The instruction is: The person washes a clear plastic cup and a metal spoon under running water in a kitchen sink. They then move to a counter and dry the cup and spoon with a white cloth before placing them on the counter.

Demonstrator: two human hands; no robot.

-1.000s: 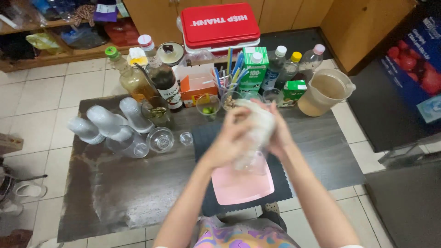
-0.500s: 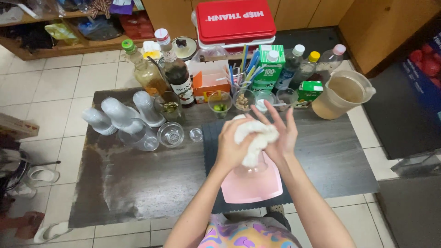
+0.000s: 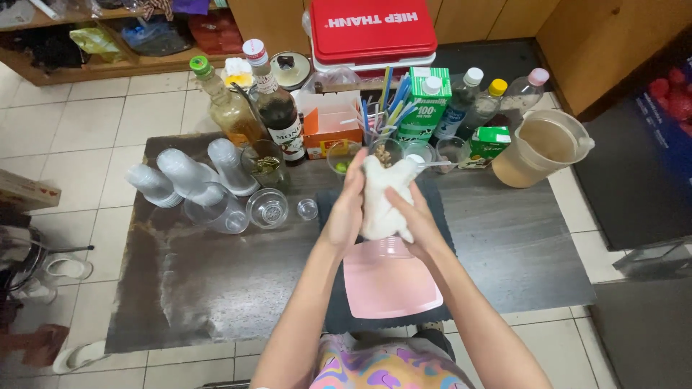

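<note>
While both hands meet over the middle of the dark tabletop (image 3: 216,288), they wrap one bunched white cloth (image 3: 380,198) between them, held above a single pink tray (image 3: 393,281) that lies on one dark mat (image 3: 339,317). The left hand (image 3: 346,212) curls closed against the cloth's left side; the right hand (image 3: 418,220) closes on its lower right, fingers pressed into the fabric.

Left of the hands lie three stacks of clear plastic cups (image 3: 191,180) on their sides, and beside them stand one clear glass (image 3: 267,209) and one smaller shot glass (image 3: 308,209). Along the far edge stand two tall syrup bottles (image 3: 277,108), one dark and one amber, then one orange box (image 3: 328,130), one cup of coloured straws (image 3: 382,115), two green cartons (image 3: 425,104), three capped plastic bottles (image 3: 497,104) and one pitcher of brown liquid (image 3: 537,148) at the right. One red-lidded cooler box (image 3: 371,32) sits on the floor beyond.

The tabletop is worn and streaked, standing on pale floor tiles (image 3: 79,130). Wooden cabinets (image 3: 605,43) line the far right, and a low shelf (image 3: 94,65) with clutter runs at the upper left.
</note>
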